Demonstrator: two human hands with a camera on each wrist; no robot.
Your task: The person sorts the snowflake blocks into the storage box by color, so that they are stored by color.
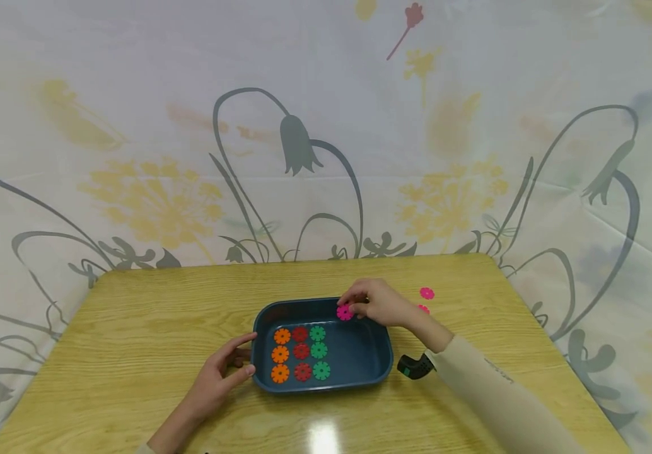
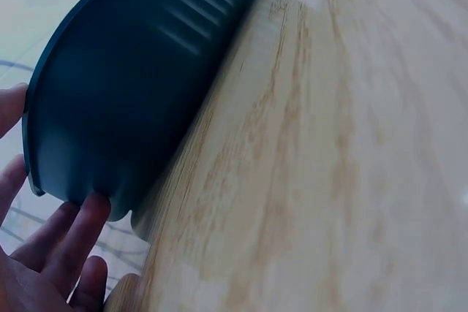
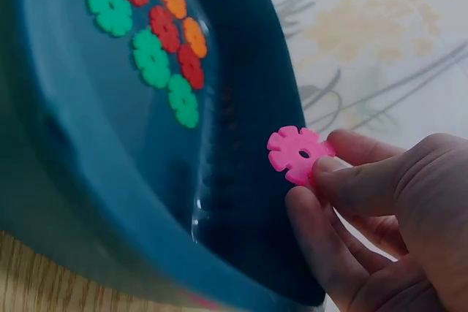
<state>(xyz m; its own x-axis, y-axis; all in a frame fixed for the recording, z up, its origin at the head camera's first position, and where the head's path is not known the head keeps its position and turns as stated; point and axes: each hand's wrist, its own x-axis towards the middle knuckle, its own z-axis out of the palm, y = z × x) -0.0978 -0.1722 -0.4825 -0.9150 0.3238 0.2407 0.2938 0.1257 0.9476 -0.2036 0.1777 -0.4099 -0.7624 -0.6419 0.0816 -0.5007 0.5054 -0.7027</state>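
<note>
A dark blue tray (image 1: 360,372) holds flower-shaped plastic discs in three columns of three: orange discs (image 1: 280,354), red discs (image 1: 301,350) and green discs (image 1: 319,350). Between thumb and fingers my right hand (image 1: 379,302) pinches a pink disc (image 3: 296,153) above the tray's far right part; the disc has notched edges and a center hole. At the tray's left end is my left hand (image 1: 224,372), its spread fingers (image 2: 86,235) touching the outer wall. The left thumb reaches the rim.
Two more pink pieces lie on the wooden table right of the tray: one disc (image 1: 427,293) farther back and another disc (image 1: 424,309) partly hidden by the right forearm. A black device (image 1: 415,367) is on the right wrist. A flower-printed curtain (image 1: 326,157) hangs behind the table.
</note>
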